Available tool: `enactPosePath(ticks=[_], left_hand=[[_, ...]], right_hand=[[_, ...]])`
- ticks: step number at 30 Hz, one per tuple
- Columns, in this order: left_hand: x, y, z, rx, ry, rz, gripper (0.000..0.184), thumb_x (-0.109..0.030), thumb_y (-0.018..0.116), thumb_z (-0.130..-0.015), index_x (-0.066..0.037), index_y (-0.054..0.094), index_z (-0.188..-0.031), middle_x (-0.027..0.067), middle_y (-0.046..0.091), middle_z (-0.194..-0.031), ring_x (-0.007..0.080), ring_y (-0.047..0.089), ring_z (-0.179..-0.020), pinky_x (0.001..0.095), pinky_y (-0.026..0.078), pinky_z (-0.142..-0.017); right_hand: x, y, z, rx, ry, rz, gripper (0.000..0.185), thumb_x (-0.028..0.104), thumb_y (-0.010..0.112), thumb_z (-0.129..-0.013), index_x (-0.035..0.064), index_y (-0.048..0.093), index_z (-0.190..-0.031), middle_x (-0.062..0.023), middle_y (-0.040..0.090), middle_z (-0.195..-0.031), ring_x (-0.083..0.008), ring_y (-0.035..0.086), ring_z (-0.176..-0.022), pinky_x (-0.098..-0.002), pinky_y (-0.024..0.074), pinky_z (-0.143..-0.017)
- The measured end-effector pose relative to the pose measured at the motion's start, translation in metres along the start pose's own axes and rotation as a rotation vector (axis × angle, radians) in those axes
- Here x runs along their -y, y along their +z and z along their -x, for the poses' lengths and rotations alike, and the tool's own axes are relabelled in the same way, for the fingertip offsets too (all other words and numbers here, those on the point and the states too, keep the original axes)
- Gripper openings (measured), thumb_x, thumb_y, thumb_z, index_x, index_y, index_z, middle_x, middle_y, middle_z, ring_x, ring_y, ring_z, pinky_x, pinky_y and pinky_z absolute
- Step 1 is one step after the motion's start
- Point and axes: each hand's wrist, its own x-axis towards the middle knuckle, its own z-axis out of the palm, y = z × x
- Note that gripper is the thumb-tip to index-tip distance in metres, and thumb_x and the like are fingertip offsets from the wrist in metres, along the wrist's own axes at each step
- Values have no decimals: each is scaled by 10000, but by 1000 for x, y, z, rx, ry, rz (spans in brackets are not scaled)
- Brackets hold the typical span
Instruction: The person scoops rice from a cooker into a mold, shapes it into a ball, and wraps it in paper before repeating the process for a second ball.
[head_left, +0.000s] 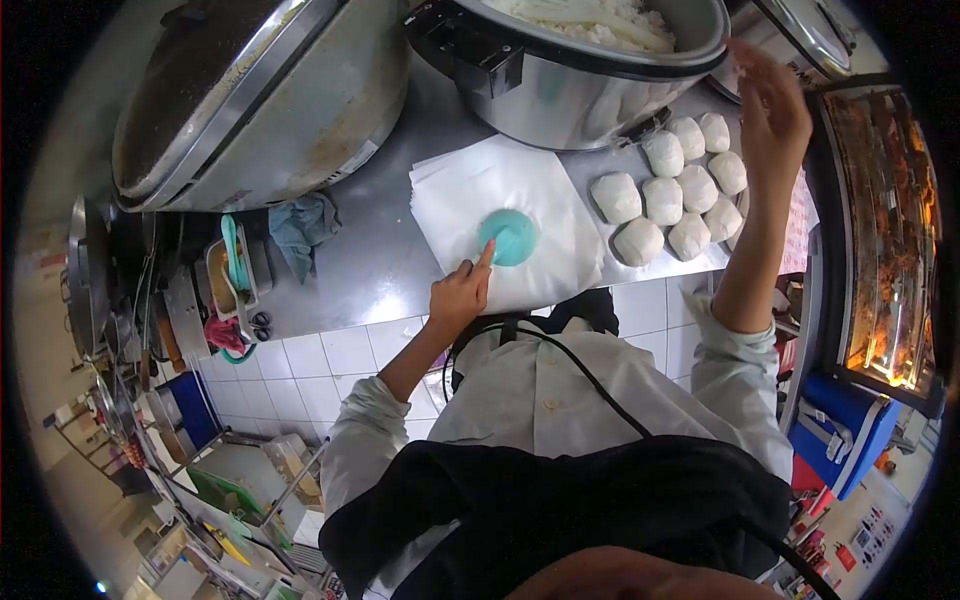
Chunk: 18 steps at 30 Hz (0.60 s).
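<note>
My left hand reaches over a stack of white paper sheets. Its index finger is stretched out and touches the edge of a small round teal bowl, while the other fingers curl in loosely. Whether the bowl faces up or down I cannot tell. Raised at the upper right, my right hand has its fingers apart, somewhat blurred, beside the rim of a large rice cooker with white rice in it. No object shows in this hand. Several white rounded wrapped bundles sit in rows below it.
A big metal pot stands at the upper left of the steel counter. A blue-grey cloth and a container with a teal-handled utensil lie near the left end. A lit glass case stands at right.
</note>
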Motion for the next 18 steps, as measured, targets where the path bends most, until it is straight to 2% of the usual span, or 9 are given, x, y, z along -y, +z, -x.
enactPosePath(ticks=[4, 7, 8, 10, 11, 13, 15, 17, 18], left_hand=[[5, 2, -2, 0, 21, -2, 499, -198, 521, -855, -206, 418, -1343, 55, 523, -651, 231, 546, -449, 370, 451, -392], [2, 1, 1, -5, -11, 14, 493, -209, 520, -864, -203, 414, -1346, 58, 526, -658, 234, 552, -461, 371, 457, -408], [2, -1, 1, -1, -22, 38, 486, -211, 520, -870, -202, 417, -1345, 59, 528, -663, 236, 552, -472, 376, 455, -419], [2, -3, 6, -3, -39, 54, 479, -212, 520, -875, -201, 421, -1344, 59, 531, -668, 238, 553, -483, 381, 454, -429], [2, -2, 10, -73, -68, 160, 474, -192, 517, -882, -169, 418, -1345, 71, 547, -690, 240, 554, -502, 364, 454, -453], [1, -1, 11, -148, -101, 266, 470, -171, 513, -888, -136, 416, -1347, 82, 563, -713, 242, 556, -521, 346, 454, -476], [1, 0, 10, -545, -45, 417, 462, -128, 497, -897, -52, 401, -1342, 125, 601, -781, 227, 560, -555, 299, 445, -520], [10, -4, 18, -459, -152, 568, 468, -116, 485, -904, 2, 374, -1343, 151, 614, -800, 183, 563, -594, 264, 441, -558], [13, -7, 19, -460, -297, 641, 472, -125, 486, -907, 1, 368, -1346, 140, 612, -784, 164, 559, -605, 267, 444, -560]], right_hand=[[0, 10, -44, -26, -84, -63, 194, -55, 562, -792, 12, 620, -965, -68, 650, -955, -131, 603, -904, -267, 461, -782], [4, 48, -74, 17, -227, 159, 116, 109, 607, -777, 6, 635, -823, -176, 603, -849, -346, 567, -791, -416, 425, -708], [-3, 55, -79, 20, -234, 150, 116, 109, 607, -777, 6, 635, -823, -176, 603, -849, -346, 567, -791, -416, 425, -708], [-16, 71, -87, 553, 93, 567, 133, 99, 582, -765, -12, 633, -817, -218, 586, -897, -386, 562, -833, -436, 429, -703], [-23, 76, -88, 551, 85, 562, 133, 99, 582, -765, -12, 633, -817, -218, 586, -897, -386, 562, -833, -436, 429, -703], [-39, 84, -87, 326, -219, 530, 122, 60, 537, -759, -17, 626, -789, -231, 588, -922, -406, 557, -869, -451, 428, -732], [-51, 90, -94, 320, -297, 463, 130, 40, 514, -760, -11, 628, -795, -237, 584, -939, -412, 553, -885, -451, 430, -749], [-57, 95, -100, 316, -376, 390, 148, 20, 491, -761, -5, 631, -802, -244, 580, -956, -417, 549, -900, -451, 432, -766], [-52, 95, -107, 452, -223, 521, 193, 5, 480, -757, -7, 620, -889, -255, 571, -978, -418, 543, -920, -449, 433, -783]])
